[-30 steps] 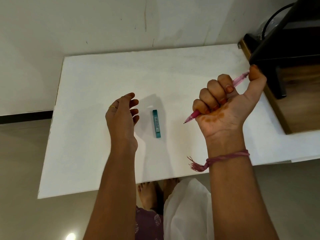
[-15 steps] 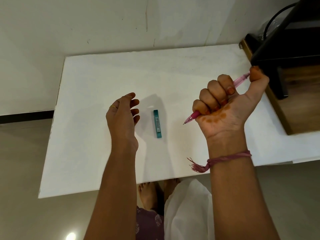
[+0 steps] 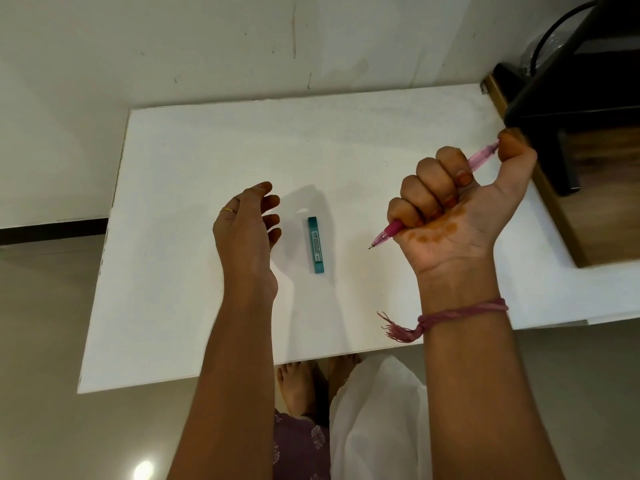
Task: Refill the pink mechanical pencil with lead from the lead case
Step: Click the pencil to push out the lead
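While the four fingers (image 3: pixel 429 188) curl tight round the pink mechanical pencil (image 3: pixel 388 233), the thumb caps its top end and the tip points down-left, right hand (image 3: pixel 450 216) raised over the white table (image 3: pixel 207 150) toward its right edge. Left hand (image 3: pixel 247 233) hovers empty, fingers loosely spread and slightly bent, just beside the teal lead case (image 3: pixel 316 244), lying flat mid-table. Bare surface all round, far edge along the wall; a dark stand (image 3: pixel 568 109) crowds the far right corner.
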